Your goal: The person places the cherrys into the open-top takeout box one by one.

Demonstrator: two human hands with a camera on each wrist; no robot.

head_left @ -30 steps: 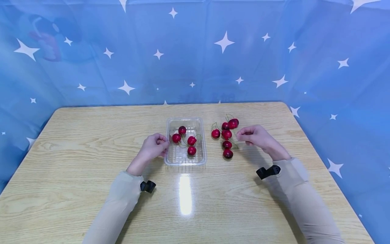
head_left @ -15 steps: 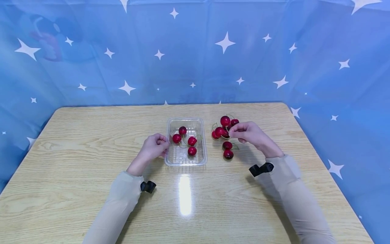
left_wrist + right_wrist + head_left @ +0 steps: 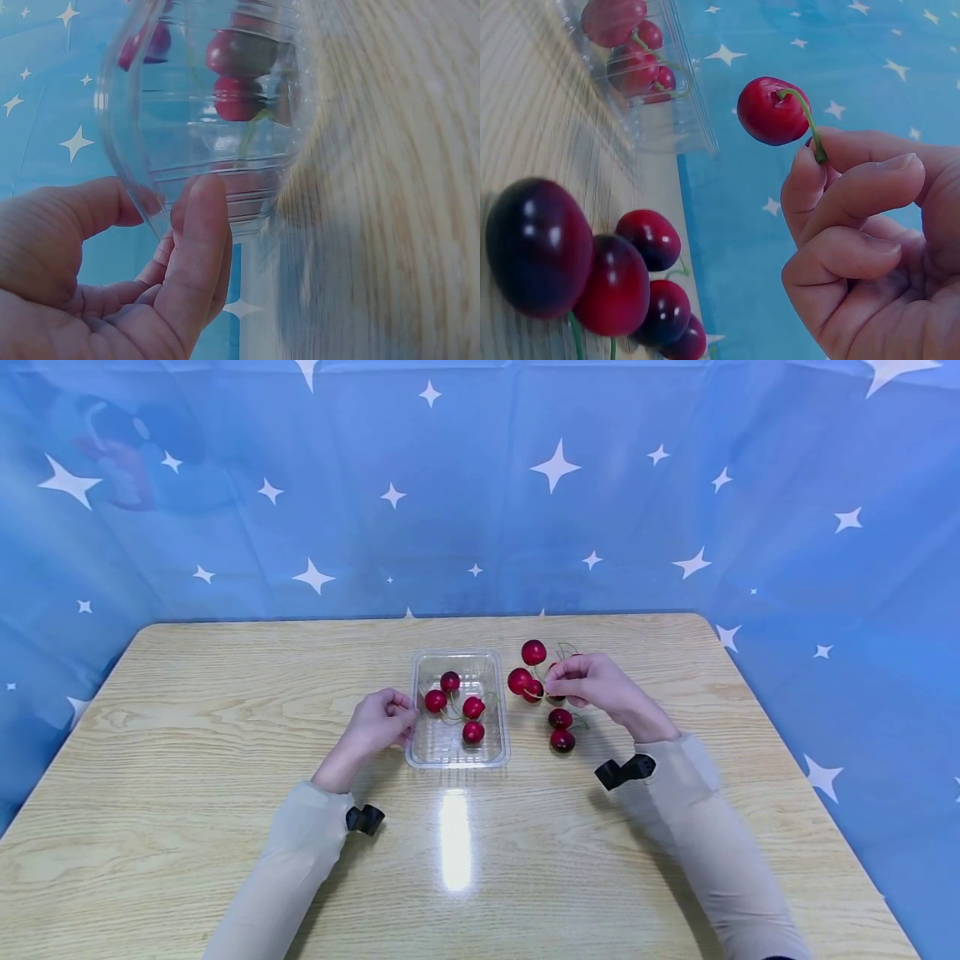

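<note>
My left hand (image 3: 375, 724) grips the left rim of a clear plastic box (image 3: 457, 757); in the left wrist view the thumb and fingers pinch its wall (image 3: 124, 161). Several red cherries (image 3: 472, 732) with stems lie inside. My right hand (image 3: 596, 687) pinches a green stem, and a pair of cherries (image 3: 519, 681) hangs raised between the box and the pile. The right wrist view shows one held cherry (image 3: 772, 111) clearly; the other is mostly hidden. Below that hand, several dark red cherries (image 3: 561, 741) lie on the table, some covered by the fingers.
The light wood table (image 3: 225, 710) reaches back to a blue curtain (image 3: 480, 485) with white stars. A bright light reflection lies on the wood in front of the box. Black wrist cameras (image 3: 365, 819) sit on both sleeves.
My right hand has lifted a pair of cherries by the stem from the pile and moved left toward the box. The left hand and the box stay still.
</note>
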